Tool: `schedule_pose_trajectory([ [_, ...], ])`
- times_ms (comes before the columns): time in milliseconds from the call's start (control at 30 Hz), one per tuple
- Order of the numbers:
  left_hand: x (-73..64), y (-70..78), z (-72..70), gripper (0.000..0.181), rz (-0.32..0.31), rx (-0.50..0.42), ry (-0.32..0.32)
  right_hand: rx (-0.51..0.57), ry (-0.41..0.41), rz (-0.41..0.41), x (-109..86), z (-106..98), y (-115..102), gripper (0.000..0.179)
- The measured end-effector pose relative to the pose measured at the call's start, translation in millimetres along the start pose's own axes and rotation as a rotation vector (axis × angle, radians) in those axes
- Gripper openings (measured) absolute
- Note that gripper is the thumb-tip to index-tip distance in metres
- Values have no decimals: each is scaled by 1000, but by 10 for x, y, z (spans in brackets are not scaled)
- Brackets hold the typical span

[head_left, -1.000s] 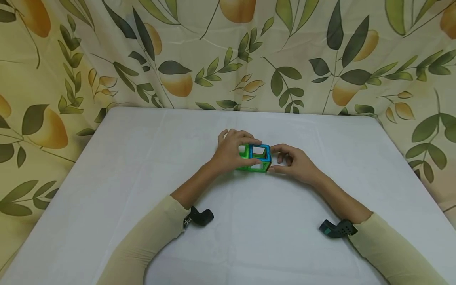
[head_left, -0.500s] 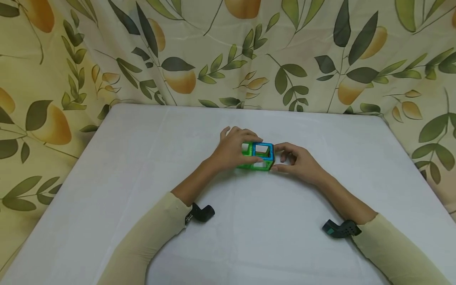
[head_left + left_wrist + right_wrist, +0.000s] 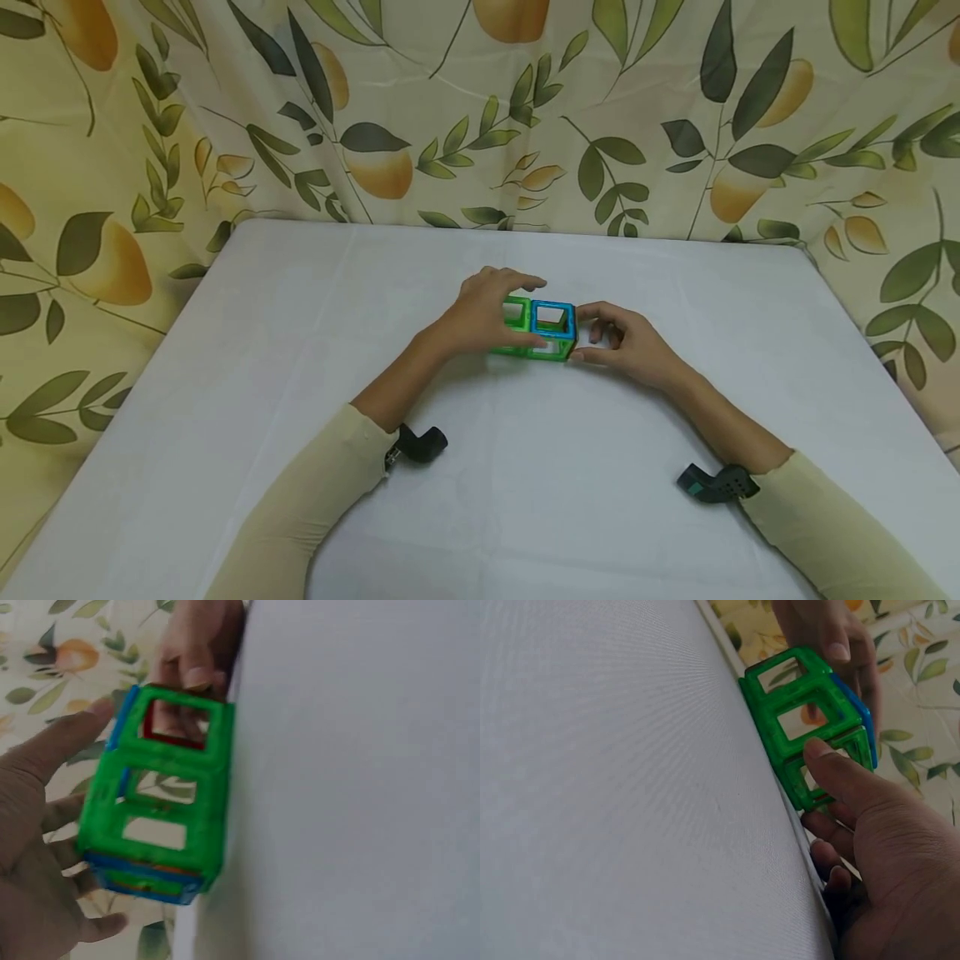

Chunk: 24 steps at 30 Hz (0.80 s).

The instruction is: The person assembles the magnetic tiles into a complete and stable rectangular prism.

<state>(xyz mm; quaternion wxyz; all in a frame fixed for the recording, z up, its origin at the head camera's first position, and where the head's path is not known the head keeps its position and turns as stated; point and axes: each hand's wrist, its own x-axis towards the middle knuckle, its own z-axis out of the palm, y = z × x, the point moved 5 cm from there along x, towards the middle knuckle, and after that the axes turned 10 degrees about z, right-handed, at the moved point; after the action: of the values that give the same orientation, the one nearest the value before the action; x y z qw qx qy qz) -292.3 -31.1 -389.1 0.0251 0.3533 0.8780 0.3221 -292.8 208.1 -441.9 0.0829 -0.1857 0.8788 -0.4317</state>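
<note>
On the table sits a box-shaped block of magnetic tiles [image 3: 553, 347], two cubes long, mostly green with a blue tile on top of its right half. Green frames with open windows face the left wrist camera, with a red frame [image 3: 174, 741] at the far end. My left hand [image 3: 483, 315] is spread around the block's left part, thumb in front and fingers raised off behind, apart from it. The right hand [image 3: 626, 343] holds the block's right end between thumb and index finger; its other fingers are curled beneath. The thumb [image 3: 844, 774] lies against the end tile.
A white cloth covers the table [image 3: 480, 500]. A floral curtain [image 3: 465, 117] hangs behind the far edge and down the left side. Black wrist cameras [image 3: 422, 444] are strapped at both sleeve cuffs.
The left hand's fingers have lifted away from the block's top and far side, loosening its hold. The right hand and the block stay in place while the head view shifts slightly.
</note>
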Motion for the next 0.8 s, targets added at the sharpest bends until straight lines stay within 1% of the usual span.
schedule_pose_trajectory([
  [100, -67, -75, -101, 91, -32, -92, -29, 12, -7, 3, 13, 21, -7, 56],
  [167, -120, -134, -145, 95, -66, -139, -63, 11, -9, 13, 16, 36, -10, 58],
  [267, -192, -236, -142, 96, -128, -167, -123, 3, -12, 35, 3, 49, -16, 63],
  [333, -229, -290, -120, 93, -157, -171, -146, -7, -11, 50, -4, 49, -27, 64],
  [400, -253, -340, -96, 86, -171, -157, -147, -16, -16, 55, 2, 53, -41, 64],
  [533, -274, -392, -72, 76, -173, -129, -128, -44, -17, 46, 41, 67, -78, 62],
  [667, -272, -419, -70, 75, -174, -104, -119, -71, -20, 49, 92, 84, -89, 59],
  [800, -294, -467, -46, 76, -173, -93, -112, -79, -32, 76, 107, 122, -102, 60],
])
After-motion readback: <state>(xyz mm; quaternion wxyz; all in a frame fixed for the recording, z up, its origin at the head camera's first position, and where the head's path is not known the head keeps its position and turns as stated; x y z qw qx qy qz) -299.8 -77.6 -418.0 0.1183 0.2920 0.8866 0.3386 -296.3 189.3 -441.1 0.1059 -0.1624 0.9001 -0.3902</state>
